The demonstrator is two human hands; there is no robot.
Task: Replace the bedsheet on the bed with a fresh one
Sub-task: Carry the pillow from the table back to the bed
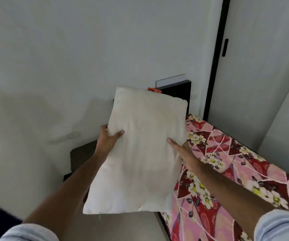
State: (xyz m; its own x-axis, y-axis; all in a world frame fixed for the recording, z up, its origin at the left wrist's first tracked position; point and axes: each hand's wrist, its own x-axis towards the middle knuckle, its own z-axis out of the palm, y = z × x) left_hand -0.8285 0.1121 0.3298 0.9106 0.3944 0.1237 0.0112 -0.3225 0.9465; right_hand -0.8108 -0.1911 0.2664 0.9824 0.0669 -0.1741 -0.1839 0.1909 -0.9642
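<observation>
One cam only, head-worn, wide-angle, looking fwd and down along both forearms. Close in on the pillow [140, 153]; bed [236, 171] runs off to the right, wall [70, 49] straight ahead.

A home bedroom. At lower right, a bed [244, 171] under a red and pink floral sheet [218, 153]; at centre, a bare white pillow [140, 153]. Plain white walls [53, 49] across the upper left, a dark-framed white wardrobe door [253, 66] at upper right, a dark headboard [176, 91] behind.
</observation>
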